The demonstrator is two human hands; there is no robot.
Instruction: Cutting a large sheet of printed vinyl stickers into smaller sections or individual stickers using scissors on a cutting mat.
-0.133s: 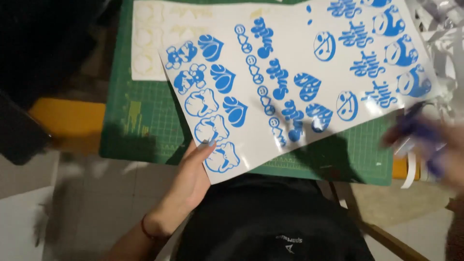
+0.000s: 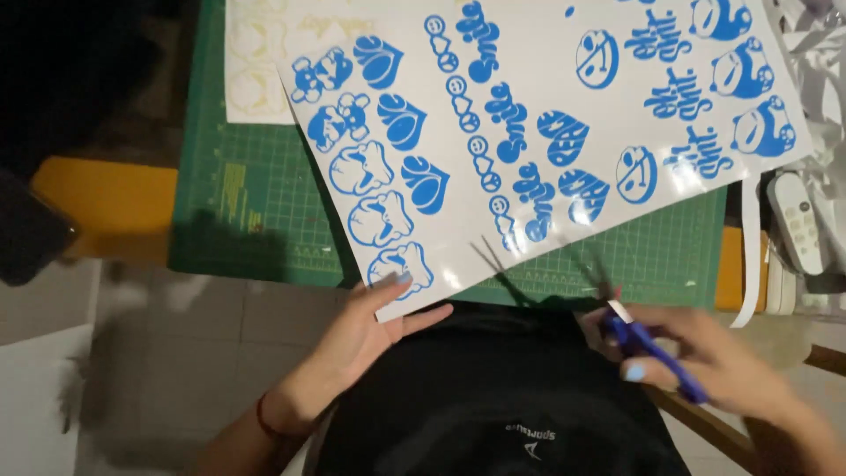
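The left hand [image 2: 366,330] is pinching the near corner of a big white sticker sheet [image 2: 538,115] covered in blue cartoon shapes. Fingers sit together on top of the corner, thumb sticking out to the side under the edge. The sheet lies tilted across a green cutting mat [image 2: 256,211], with its far end running off toward the top right.

The right hand [image 2: 705,357] has its fingers wrapped around the blue handles of a pair of scissors [image 2: 617,308], held low just off the near edge of the mat. The hand and blades are pretty blurred, so I can't tell if the blades are apart or closed. They point up toward the sheet's lower edge but aren't touching it as far as I can see.

Other stuff: a second sheet with pale yellowish stickers [image 2: 256,62] is tucked under the blue one at the top left. A white remote [image 2: 797,225] sits to the right of the mat, next to a heap of white paper strips [image 2: 820,53]. An orange table edge [image 2: 106,198] pokes out left of the mat, and there's a dark phone [image 2: 31,234] on it at the far left.
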